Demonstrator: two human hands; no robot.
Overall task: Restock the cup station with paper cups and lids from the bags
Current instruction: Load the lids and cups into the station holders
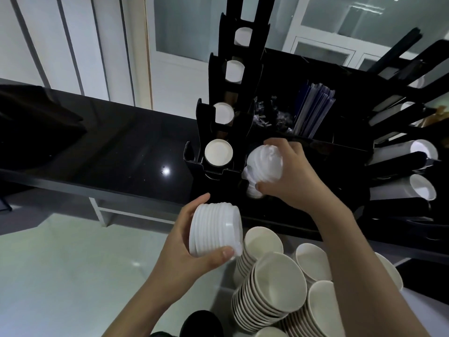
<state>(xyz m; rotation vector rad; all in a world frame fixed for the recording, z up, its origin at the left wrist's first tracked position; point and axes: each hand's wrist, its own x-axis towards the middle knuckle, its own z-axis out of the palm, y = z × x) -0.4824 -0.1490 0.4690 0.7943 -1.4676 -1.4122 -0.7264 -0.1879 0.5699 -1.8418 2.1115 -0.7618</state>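
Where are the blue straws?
In the head view, the blue straws stand upper right of middle, in a black organizer compartment behind the right hand, right of the cup tower.

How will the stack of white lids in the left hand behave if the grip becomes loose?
The stack of white lids is held sideways in the left hand, so it would probably fan apart and spill. The lids look thin and light. Being round, loose ones may roll.

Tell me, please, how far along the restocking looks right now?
Done: the left cup slots hold cups. In hand: the right hand places a lid stack in the organizer, and the left hand holds more lids. Left: loose cup stacks below.
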